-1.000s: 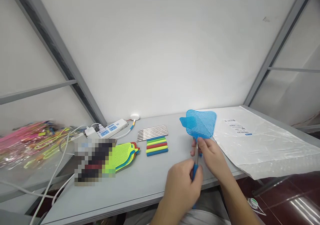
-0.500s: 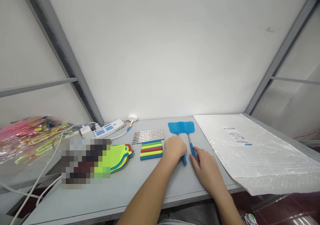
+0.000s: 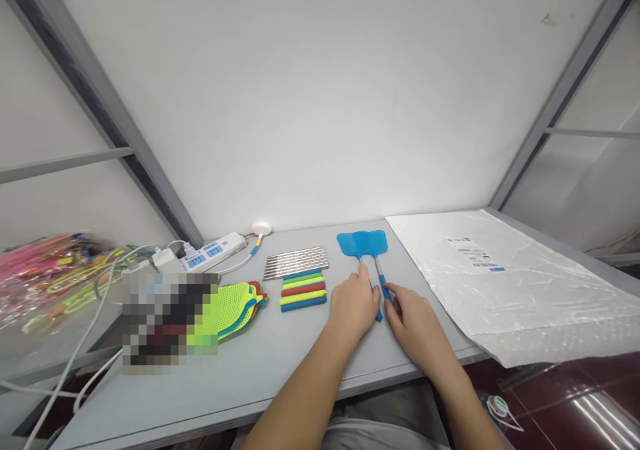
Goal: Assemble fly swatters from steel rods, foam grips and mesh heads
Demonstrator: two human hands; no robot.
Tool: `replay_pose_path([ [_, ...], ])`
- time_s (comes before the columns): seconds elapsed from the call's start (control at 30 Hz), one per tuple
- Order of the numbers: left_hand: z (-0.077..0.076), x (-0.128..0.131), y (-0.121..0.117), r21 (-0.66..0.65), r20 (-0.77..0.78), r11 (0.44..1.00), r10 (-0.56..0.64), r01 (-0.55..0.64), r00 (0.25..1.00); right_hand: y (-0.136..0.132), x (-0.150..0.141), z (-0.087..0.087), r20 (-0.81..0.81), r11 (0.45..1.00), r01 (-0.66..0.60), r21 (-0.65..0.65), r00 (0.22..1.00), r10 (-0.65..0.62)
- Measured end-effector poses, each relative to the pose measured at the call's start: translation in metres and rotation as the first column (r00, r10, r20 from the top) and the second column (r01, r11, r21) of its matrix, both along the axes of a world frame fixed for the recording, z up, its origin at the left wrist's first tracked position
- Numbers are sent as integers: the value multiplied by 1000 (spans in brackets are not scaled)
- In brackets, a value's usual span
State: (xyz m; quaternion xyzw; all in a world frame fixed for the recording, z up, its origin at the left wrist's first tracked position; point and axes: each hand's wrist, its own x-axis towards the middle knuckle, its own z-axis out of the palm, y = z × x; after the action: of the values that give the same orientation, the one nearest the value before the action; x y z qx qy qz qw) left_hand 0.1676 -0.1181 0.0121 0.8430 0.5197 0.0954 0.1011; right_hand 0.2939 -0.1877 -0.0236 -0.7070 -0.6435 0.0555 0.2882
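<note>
Two blue fly swatters lie side by side on the grey table, their heads overlapping. My left hand [image 3: 354,302] is closed over the left fly swatter [image 3: 349,244], index finger stretched along its metal shaft; the lower handle end pokes out beneath the hand. At the blue handle of the right fly swatter [image 3: 379,241], my right hand [image 3: 413,320] holds on with thumb and fingertips. Left of my hands is a row of coloured handle tubes [image 3: 303,290] in blue, green, yellow and red. Behind them sit several silver metal rods [image 3: 296,263].
Perforated swatter heads [image 3: 235,305] are stacked at the left, beside a blurred-out patch. A power strip [image 3: 215,250] with plugs and cables stands behind. Plastic-wrapped colourful items [image 3: 60,270] are at far left. A large white bubble mailer [image 3: 505,290] covers the table's right side.
My left hand has turned, its index finger now extended along the shaft. The left swatter's handle end has swung right, nearer the right swatter. My right hand stays at its handle.
</note>
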Motion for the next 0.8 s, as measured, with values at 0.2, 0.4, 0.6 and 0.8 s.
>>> replay_pose_path([
  [0.2, -6, -1, -3, 79, 18, 996, -52, 50, 998, 0, 0, 0, -7, 1000, -4, 21, 1000, 4],
  [0.4, -9, -3, 0, 113, 27, 990, -93, 89, 995, -1, -1, 0, -17, 999, -28, 27, 999, 29],
  [0.6, -11, -4, 0, 125, 52, 986, -119, 111, 992, -2, -4, 2, -41, 996, -80, 41, 996, 82],
  [0.8, -7, -13, -6, 126, 107, 981, -158, 145, 982, -2, -2, -1, -62, 995, -81, 51, 994, 84],
])
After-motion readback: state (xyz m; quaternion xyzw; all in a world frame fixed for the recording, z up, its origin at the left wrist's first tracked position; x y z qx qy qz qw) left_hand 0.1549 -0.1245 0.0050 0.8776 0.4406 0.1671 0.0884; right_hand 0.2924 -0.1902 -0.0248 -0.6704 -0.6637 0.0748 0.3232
